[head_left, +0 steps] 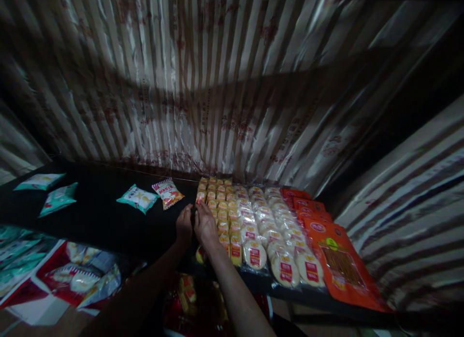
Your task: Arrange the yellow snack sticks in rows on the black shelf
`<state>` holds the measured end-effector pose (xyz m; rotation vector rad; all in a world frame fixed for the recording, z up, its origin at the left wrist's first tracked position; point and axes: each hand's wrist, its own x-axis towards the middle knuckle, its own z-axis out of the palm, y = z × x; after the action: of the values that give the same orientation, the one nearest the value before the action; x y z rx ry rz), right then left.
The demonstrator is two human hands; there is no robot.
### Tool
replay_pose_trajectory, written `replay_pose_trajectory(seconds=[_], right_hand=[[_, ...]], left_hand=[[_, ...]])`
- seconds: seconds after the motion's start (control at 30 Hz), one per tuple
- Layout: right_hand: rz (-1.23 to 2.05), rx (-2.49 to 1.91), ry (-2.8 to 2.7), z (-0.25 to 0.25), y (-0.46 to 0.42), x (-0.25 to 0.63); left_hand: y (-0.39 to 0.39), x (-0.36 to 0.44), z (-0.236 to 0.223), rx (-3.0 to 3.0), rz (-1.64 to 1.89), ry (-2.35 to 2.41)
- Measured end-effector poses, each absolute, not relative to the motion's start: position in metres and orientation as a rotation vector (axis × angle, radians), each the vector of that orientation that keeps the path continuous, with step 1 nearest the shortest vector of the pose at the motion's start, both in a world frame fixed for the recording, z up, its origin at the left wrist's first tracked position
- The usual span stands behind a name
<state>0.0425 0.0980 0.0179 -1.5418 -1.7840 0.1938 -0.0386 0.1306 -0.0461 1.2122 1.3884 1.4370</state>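
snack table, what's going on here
A person has their left hand and right hand close together over a black table, beside neat rows of small yellow-and-red snack packets. Whether either hand grips anything cannot be seen. Next to those lie rows of round wrapped snacks, then orange packs. Loose teal packets and a red-and-white packet lie further left.

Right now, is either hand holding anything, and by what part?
Cannot be told. The left hand and right hand are close together, fingers down beside the small wrapped packets; it is too dark between them to show a grip.
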Motion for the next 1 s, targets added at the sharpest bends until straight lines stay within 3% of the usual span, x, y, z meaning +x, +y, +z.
replay_pose_trajectory(seconds=[0.33,0.6,1.0], right_hand=[[-0.151,-1.665,-1.397,-0.01,0.02,0.09],[-0.043,-1.733,-1.407,-0.045,0.017,0.105],[-0.116,-1.785,-1.377,-0.047,0.025,0.099]], left_hand=[[0.05,-0.014,-0.05,1.417,1.361,1.411],[0.052,0.023,-0.062,1.467,1.314,1.5],[0.052,0.027,-0.04,1.512,1.204,1.597]])
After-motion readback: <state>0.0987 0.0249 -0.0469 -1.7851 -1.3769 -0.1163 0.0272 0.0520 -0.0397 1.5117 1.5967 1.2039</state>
